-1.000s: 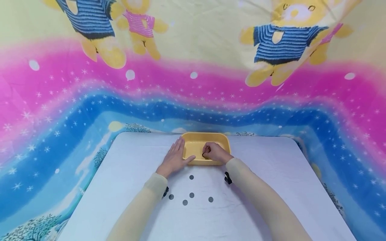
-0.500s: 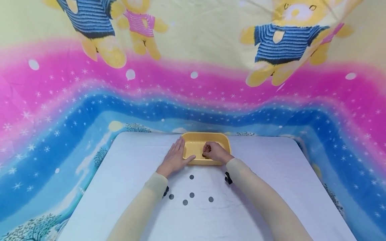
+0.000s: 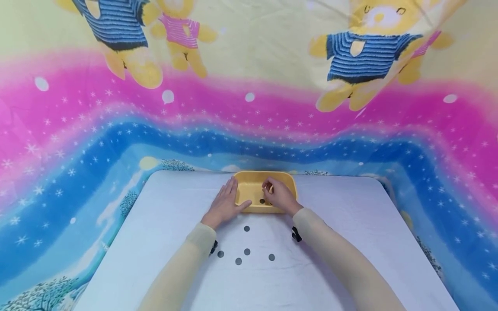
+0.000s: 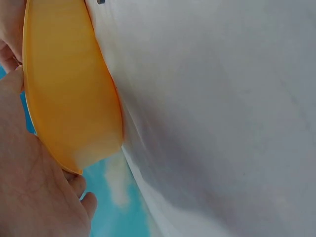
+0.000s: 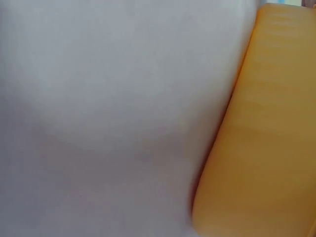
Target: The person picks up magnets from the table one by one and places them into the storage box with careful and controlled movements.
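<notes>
A yellow rectangular box (image 3: 249, 210) stands at the far side of the white table. My left hand (image 3: 223, 205) lies along its left side with fingers fairly straight and the thumb over the front rim; the left wrist view shows my left hand (image 4: 34, 182) at the rim too. My right hand (image 3: 281, 196) is over the inside of the box, its fingers loosely bent, with nothing visible between them. Just below its fingertips a small dark round disc (image 3: 262, 201) lies on the box floor. The right wrist view shows the yellow box wall (image 5: 261, 128), not the hand.
Several dark grey discs lie scattered on the white tabletop (image 3: 330, 203) in front of the box, the closest to it being a disc (image 3: 247, 229) near the middle. A patterned cloth (image 3: 249, 129) with bears hangs behind the table's back edge.
My right hand has let go of the small dark disc, which now lies on the box floor, and its fingers have lifted slightly away. The left hand keeps its place.
</notes>
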`<state>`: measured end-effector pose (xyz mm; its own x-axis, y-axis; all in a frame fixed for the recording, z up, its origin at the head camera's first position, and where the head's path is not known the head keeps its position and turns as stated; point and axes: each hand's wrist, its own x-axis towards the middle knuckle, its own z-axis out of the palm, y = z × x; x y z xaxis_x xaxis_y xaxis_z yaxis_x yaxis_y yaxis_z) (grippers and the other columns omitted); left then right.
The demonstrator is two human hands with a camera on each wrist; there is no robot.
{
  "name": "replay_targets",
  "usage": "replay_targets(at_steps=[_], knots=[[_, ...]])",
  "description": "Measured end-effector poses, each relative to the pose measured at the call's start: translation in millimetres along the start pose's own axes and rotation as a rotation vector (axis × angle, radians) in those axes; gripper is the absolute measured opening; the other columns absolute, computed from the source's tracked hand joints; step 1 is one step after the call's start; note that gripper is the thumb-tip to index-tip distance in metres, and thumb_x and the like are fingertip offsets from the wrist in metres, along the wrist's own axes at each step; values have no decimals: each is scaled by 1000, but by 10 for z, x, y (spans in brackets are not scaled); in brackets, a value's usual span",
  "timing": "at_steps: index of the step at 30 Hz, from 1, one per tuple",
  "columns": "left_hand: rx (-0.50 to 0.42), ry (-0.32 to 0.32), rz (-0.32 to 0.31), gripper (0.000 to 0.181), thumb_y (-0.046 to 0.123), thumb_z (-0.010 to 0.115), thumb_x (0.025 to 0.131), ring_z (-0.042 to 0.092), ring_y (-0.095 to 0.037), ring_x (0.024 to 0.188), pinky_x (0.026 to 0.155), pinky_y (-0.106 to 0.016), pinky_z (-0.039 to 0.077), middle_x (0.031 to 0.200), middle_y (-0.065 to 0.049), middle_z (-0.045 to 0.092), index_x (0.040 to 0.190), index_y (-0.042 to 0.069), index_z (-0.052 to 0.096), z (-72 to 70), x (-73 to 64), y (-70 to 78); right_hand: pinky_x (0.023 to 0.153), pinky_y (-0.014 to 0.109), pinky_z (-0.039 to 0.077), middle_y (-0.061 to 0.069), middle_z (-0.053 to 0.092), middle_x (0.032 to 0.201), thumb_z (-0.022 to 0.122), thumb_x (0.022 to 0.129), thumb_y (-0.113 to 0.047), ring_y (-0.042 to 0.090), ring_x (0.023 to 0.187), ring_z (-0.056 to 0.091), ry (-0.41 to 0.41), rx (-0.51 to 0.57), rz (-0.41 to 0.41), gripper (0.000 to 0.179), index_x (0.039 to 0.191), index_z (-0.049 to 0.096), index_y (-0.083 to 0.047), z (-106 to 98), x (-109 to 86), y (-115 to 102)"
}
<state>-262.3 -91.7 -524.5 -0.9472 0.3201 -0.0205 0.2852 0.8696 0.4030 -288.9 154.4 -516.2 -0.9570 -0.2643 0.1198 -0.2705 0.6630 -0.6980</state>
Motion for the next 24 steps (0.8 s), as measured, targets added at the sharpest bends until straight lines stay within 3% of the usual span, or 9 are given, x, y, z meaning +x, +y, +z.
replay_targets(at_steps=[9, 24], knots=[[-27, 22, 0, 106, 68, 54, 104, -1, -27, 167, 135, -43, 4, 181, -13, -1, 172, 3, 4, -5, -17, 27, 66, 31, 50, 0, 66, 97, 70, 105, -15, 19, 76, 56, 66, 41, -124, 4, 109, 67, -15, -114, -171, -72], [6, 37, 24, 107, 71, 51, 104, -1, -28, 167, 135, -44, 2, 180, -16, 2, 171, 2, 5, -14, -23, 15, 67, 25, 53, -8, 65, 94, 78, 99, -11, 11, 77, 57, -32, 41, -238, 13, 107, 69, -15, -156, -893, -168]])
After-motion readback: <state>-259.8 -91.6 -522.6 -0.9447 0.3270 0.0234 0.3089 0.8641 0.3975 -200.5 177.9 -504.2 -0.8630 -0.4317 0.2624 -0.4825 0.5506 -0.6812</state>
